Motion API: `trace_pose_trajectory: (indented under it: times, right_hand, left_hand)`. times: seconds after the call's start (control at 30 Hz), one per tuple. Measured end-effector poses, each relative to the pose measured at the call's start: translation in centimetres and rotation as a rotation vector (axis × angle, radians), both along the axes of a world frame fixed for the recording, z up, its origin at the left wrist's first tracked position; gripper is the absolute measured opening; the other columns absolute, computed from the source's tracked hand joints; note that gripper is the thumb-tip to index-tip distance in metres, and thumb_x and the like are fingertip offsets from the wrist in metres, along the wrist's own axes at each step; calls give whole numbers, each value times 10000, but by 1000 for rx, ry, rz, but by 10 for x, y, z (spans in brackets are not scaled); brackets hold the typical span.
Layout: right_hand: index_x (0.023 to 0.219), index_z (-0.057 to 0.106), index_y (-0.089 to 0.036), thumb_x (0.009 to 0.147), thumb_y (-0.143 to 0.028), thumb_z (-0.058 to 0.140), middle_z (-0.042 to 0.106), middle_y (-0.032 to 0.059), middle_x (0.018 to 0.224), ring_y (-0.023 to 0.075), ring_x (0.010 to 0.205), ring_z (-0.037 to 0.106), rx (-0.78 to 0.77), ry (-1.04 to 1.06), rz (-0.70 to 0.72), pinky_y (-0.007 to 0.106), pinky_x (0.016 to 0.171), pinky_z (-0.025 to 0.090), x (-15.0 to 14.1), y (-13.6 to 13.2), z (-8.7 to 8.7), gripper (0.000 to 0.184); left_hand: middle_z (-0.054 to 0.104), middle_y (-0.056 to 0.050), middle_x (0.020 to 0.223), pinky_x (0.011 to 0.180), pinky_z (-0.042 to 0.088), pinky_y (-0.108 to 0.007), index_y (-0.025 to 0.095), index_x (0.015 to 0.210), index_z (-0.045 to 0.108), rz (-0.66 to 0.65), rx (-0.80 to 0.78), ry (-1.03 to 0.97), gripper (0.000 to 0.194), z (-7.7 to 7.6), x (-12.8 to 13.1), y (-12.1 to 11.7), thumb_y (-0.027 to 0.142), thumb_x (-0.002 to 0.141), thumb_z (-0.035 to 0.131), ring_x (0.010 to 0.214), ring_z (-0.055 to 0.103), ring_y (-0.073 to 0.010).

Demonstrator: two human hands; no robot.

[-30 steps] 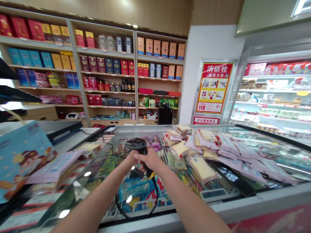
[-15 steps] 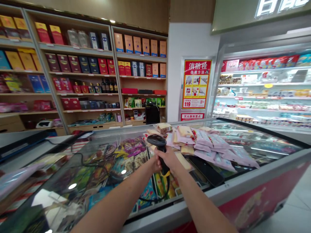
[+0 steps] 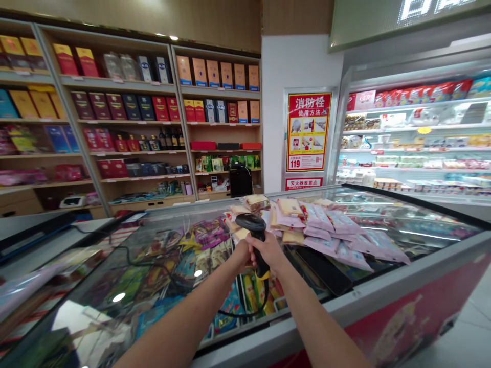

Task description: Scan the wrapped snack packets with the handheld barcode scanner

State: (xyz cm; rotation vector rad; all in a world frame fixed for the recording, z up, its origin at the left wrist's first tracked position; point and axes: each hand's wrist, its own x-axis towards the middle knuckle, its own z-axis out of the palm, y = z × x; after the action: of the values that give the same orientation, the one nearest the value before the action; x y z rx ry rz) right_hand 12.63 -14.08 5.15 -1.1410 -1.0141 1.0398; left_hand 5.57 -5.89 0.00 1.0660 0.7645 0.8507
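Over our glass-lidded chest freezer [image 3: 383, 292], scanning gear in hand.
Our left hand [image 3: 241, 257] and right hand [image 3: 268, 252] clench a black barcode scanner [image 3: 251, 222] above the lid, its cable [image 3: 245, 314] looping down. Bright packets [image 3: 184, 266] lie inside under the glass; pink-wrapped packs [image 3: 337, 230] sit piled on top.

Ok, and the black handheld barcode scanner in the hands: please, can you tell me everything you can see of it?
The black handheld barcode scanner looks like plastic and is pistol-shaped, with a wide head above a narrower grip that has a yellow band near its base. A thin black cable hangs from the base in a loop. The right hand and left hand hold it tilted above a glass freezer lid.
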Motion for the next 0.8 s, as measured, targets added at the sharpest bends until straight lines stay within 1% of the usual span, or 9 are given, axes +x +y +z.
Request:
trace_pose_trajectory:
  times: [0.07, 0.13, 0.23, 0.33, 0.43, 0.5, 0.67, 0.73, 0.8]
  right_hand:
    - [719, 542, -184, 629, -488, 737, 526, -59, 461, 81, 348, 451, 23, 28, 21, 213, 362, 406, -5, 5, 1, 372]
    - [719, 531, -188, 620, -486, 744, 517, -63, 467, 80, 355, 450, 36, 58, 54, 211, 359, 395, -12, 11, 4, 380]
    - [719, 519, -194, 614, -481, 748, 520, -66, 485, 85, 372, 464, 43, 82, 88, 211, 360, 391, -24, 25, 9, 383]
    - [696, 522, -191, 616, -479, 748, 513, -66, 475, 85, 372, 457, 41, 45, 139, 216, 364, 394, -38, 43, 13, 374]
    - [656, 519, -187, 637, -465, 741, 501, -65, 460, 77, 366, 445, 20, 10, 178, 215, 374, 400, -51, 60, 9, 356]
    - [643, 512, -189, 656, -453, 733, 499, -65, 456, 75, 366, 447, -10, 16, 180, 210, 372, 398, -57, 67, 1, 345]
    - [627, 509, -193, 670, -461, 737, 506, -55, 461, 87, 363, 458, -125, -13, 222, 218, 353, 398, -62, 67, -27, 354]
    - [653, 520, -192, 664, -466, 754, 533, -45, 494, 91, 378, 472, -139, -3, 231, 225, 363, 414, -62, 64, -32, 360]
    - [675, 521, -196, 664, -470, 763, 547, -42, 514, 93, 389, 476, -144, 26, 229, 230, 369, 422, -62, 62, -33, 366]
  left_hand:
    - [637, -23, 607, 480, 490, -232, 143, 776, 653, 17, 25, 37, 115, 8, -22, 10, 242, 768, 709, 504, 589, -128]
    - [570, 21, 499, 424, 451, -204, 153, 727, 624, 113, 42, 29, 120, 16, -48, 24, 183, 693, 735, 415, 525, -102]
    - [569, 29, 513, 460, 496, -208, 155, 746, 597, 353, 9, -105, 126, 22, -83, 45, 135, 679, 701, 432, 543, -99]
    - [644, -8, 633, 588, 575, -261, 159, 806, 586, 534, -54, -264, 143, 19, -106, 59, 70, 697, 608, 550, 636, -128]
    - [657, 2, 682, 688, 603, -327, 178, 830, 559, 669, -103, -363, 210, 9, -117, 66, 15, 699, 546, 597, 659, -133]
    - [644, 16, 668, 706, 604, -347, 184, 835, 544, 724, -113, -388, 209, 2, -120, 68, 9, 719, 542, 573, 646, -123]
    - [639, 8, 665, 656, 585, -315, 172, 892, 564, 711, -79, -354, 140, -8, -120, 71, 130, 782, 639, 559, 642, -130]
    - [626, 14, 666, 653, 574, -306, 178, 893, 569, 723, -67, -338, 132, -10, -118, 71, 178, 795, 657, 573, 643, -133]
    - [617, 14, 678, 667, 565, -301, 189, 877, 571, 725, -57, -324, 113, -11, -115, 71, 204, 804, 656, 599, 641, -137]
